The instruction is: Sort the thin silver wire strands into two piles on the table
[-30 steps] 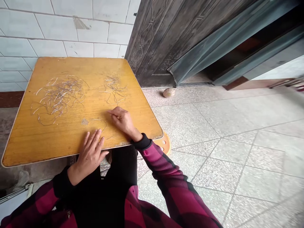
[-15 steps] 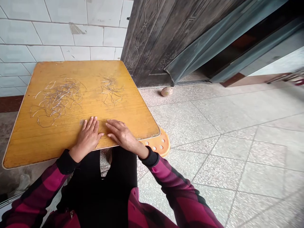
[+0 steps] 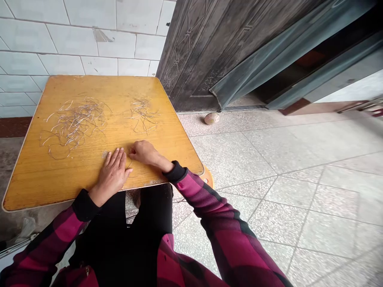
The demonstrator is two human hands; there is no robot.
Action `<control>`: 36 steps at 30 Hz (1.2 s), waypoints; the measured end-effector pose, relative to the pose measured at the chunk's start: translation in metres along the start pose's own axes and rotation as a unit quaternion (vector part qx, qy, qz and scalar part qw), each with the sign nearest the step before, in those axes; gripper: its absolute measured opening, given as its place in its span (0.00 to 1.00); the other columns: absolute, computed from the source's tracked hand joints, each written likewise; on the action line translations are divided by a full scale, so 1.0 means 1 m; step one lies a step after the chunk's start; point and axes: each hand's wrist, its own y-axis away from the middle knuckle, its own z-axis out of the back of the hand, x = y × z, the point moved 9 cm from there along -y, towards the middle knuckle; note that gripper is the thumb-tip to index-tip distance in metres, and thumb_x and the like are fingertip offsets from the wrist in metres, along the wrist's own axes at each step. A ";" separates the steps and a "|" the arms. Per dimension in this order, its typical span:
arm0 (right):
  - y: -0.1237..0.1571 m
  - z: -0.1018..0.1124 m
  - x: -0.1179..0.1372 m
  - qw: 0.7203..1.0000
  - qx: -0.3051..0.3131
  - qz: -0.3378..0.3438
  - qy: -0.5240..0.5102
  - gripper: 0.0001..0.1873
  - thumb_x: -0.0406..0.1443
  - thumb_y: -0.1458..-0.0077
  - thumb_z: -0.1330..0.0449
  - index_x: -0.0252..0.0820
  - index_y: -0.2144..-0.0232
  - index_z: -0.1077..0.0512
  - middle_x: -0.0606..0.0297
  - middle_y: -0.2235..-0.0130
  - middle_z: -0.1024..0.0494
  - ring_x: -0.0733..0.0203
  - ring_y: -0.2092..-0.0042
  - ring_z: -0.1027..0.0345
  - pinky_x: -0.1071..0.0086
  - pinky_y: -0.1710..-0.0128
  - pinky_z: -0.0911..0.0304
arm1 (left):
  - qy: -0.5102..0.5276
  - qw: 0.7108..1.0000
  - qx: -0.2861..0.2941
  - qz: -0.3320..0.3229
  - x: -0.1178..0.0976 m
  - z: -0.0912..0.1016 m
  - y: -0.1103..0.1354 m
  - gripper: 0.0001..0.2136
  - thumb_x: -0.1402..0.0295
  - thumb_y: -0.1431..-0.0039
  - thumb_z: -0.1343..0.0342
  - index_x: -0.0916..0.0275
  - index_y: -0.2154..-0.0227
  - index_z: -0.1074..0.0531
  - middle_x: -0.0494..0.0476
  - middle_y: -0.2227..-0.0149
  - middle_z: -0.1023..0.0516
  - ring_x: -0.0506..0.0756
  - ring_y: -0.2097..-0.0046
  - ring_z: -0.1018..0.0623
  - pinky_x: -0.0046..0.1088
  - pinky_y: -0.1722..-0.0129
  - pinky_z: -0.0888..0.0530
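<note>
**Thin silver wire strands (image 3: 73, 123) in two heaps, both hands at the table's near edge**

From the head camera, the strands lie on a square yellow wooden tabletop (image 3: 38, 187): a wide tangled heap left of centre, and a smaller heap (image 3: 143, 115) to its right. The left hand (image 3: 112, 175) rests palm down, fingers open and flat. The right hand (image 3: 145, 153) sits just beside it, fingers curled, their tips at a single thin wire (image 3: 130, 164); whether they pinch it cannot be told. Magenta-and-black plaid sleeves (image 3: 215, 211) run up both arms. Beyond stand a white tiled wall (image 3: 89, 40) and a dark embossed metal door (image 3: 191, 52). An orange plastic rim (image 3: 208, 178) shows under the table's right corner, above a speckled terrazzo floor (image 3: 269, 159).
</note>
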 end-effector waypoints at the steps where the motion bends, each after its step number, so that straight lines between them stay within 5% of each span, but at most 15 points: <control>1: 0.001 0.000 0.002 1.000 -0.010 0.011 -0.018 0.05 0.32 0.51 0.39 0.36 0.76 0.24 0.63 0.75 0.24 0.65 0.72 0.36 0.71 0.72 0.51 | 0.018 1.000 -0.008 0.001 0.002 0.004 -0.002 0.26 0.63 0.35 0.49 0.79 0.41 0.36 0.79 0.36 0.38 0.69 0.34 0.38 0.52 0.34 0.43; 5: 0.005 -0.006 -0.005 0.962 -0.011 0.051 -0.269 0.05 0.30 0.50 0.41 0.36 0.76 0.28 0.70 0.79 0.27 0.71 0.76 0.37 0.75 0.73 0.44 | 0.156 0.987 -0.028 0.036 0.029 0.021 -0.020 0.20 0.63 0.35 0.50 0.72 0.47 0.29 0.73 0.44 0.26 0.66 0.42 0.26 0.46 0.42 0.31; 9: 0.003 -0.019 -0.018 0.845 0.030 0.032 -0.533 0.10 0.39 0.50 0.36 0.36 0.75 0.29 0.68 0.75 0.24 0.71 0.78 0.33 0.77 0.78 0.38 | 0.326 0.937 0.046 0.114 0.063 0.019 -0.048 0.12 0.64 0.39 0.48 0.63 0.62 0.21 0.60 0.62 0.16 0.57 0.60 0.19 0.33 0.58 0.24; 14: 0.001 -0.033 -0.024 0.744 0.082 -0.005 -0.663 0.20 0.40 0.61 0.26 0.36 0.67 0.24 0.67 0.72 0.21 0.69 0.73 0.26 0.76 0.73 0.29 | 0.466 0.853 0.090 0.215 0.077 0.008 -0.062 0.09 0.67 0.46 0.45 0.64 0.72 0.22 0.55 0.75 0.19 0.52 0.73 0.22 0.27 0.69 0.27; 21: 0.005 -0.035 -0.025 0.714 0.105 -0.019 -0.692 0.17 0.40 0.59 0.25 0.35 0.69 0.22 0.65 0.71 0.19 0.70 0.72 0.25 0.78 0.72 0.28 | 0.538 0.807 0.112 0.219 0.076 -0.003 -0.063 0.10 0.62 0.47 0.42 0.65 0.74 0.23 0.55 0.76 0.21 0.50 0.74 0.25 0.26 0.71 0.29; 25: 0.006 -0.037 -0.024 0.694 0.111 -0.029 -0.710 0.17 0.40 0.60 0.25 0.35 0.70 0.22 0.66 0.72 0.20 0.70 0.73 0.25 0.79 0.73 0.28 | 0.557 0.803 0.143 0.157 0.070 0.000 -0.064 0.11 0.60 0.46 0.41 0.65 0.72 0.23 0.53 0.76 0.22 0.50 0.74 0.25 0.26 0.71 0.28; 32: 0.004 -0.040 -0.027 0.674 0.102 -0.045 -0.730 0.17 0.38 0.61 0.24 0.35 0.68 0.21 0.66 0.72 0.19 0.70 0.73 0.24 0.80 0.73 0.27 | 0.510 0.843 0.137 0.103 0.067 0.005 -0.063 0.12 0.63 0.42 0.45 0.65 0.62 0.22 0.52 0.76 0.22 0.50 0.74 0.25 0.25 0.72 0.28; 36: 0.003 -0.040 -0.028 0.665 0.092 -0.054 -0.739 0.19 0.38 0.62 0.24 0.35 0.66 0.21 0.66 0.72 0.19 0.70 0.73 0.24 0.80 0.73 0.27 | 0.443 0.889 0.081 0.076 0.066 0.013 -0.063 0.13 0.67 0.40 0.48 0.65 0.58 0.21 0.51 0.76 0.22 0.49 0.74 0.24 0.24 0.72 0.29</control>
